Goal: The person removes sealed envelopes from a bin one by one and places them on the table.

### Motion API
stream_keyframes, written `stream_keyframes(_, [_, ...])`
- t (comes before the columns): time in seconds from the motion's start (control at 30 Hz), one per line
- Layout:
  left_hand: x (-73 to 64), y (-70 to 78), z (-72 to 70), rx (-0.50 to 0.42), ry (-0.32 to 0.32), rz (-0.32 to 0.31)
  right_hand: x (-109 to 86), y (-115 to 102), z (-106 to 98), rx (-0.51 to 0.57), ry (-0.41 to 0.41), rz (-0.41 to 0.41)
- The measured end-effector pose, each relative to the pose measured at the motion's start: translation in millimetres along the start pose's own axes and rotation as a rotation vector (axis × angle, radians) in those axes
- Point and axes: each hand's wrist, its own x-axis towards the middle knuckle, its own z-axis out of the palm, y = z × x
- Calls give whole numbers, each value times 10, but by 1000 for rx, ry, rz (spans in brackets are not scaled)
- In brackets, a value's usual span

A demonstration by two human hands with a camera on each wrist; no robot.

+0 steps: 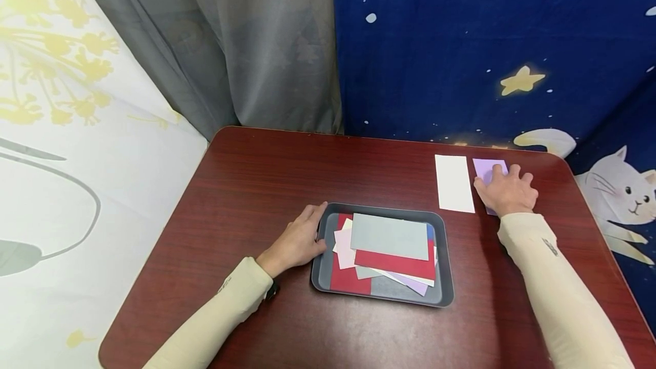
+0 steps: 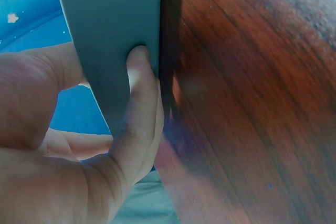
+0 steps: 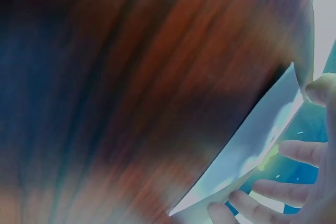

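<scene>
My left hand (image 1: 297, 238) holds the left side of a dark grey tray (image 1: 447, 261). In the left wrist view its fingers (image 2: 140, 85) lie along the tray wall (image 2: 113, 14). A loose pile of paper cards fills the tray, with a light grey card (image 1: 389, 237) on top and a red card (image 1: 397, 265) under it. To the upper right, my right hand (image 1: 508, 189) rests over a purple card (image 1: 484, 167) with its fingers spread, covering much of it. Just left of that, a white card (image 1: 455, 184) lies flat.
The reddish-brown wooden table (image 1: 246, 187) ends at a rounded far edge just beyond the cards. Behind it hang a grey curtain (image 1: 277, 44) and a blue curtain (image 1: 435, 61) with stars. A white patterned cloth (image 1: 102, 175) is at the left.
</scene>
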Motion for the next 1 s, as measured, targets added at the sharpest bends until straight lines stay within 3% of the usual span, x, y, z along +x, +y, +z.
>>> stream_keyframes(0.1, [44,-187,124,7,10,16,-33,-47,-21,-3,30,-27])
stream_keyframes(0.23, [89,-303,213,10,15,-8,-89,-162,-69,-22,85,-85])
stream_keyframes(0.37, [15,-33,36,2,-7,-46,-170,-306,-119,-30,129,-136])
stream_keyframes(0.43, [0,-48,27,-4,-11,-24,-209,-366,-132,-28,145,-158])
stream_keyframes(0.47, [-17,28,-23,-3,-21,-35,-227,-393,-137,-25,152,-168])
stream_keyframes(0.6, [-17,35,-24,5,-20,-37,-299,-506,-153,-24,179,-209])
stream_keyframes(0.67, [-40,220,-129,9,-37,-81,-347,-581,-164,-29,193,-228])
stream_keyframes(0.77, [-41,221,-134,8,-34,-75,-428,-702,-175,-42,201,-254])
stream_keyframes(1.0, [-5,2,-19,-13,-11,-4,-619,-933,-181,-62,227,-328])
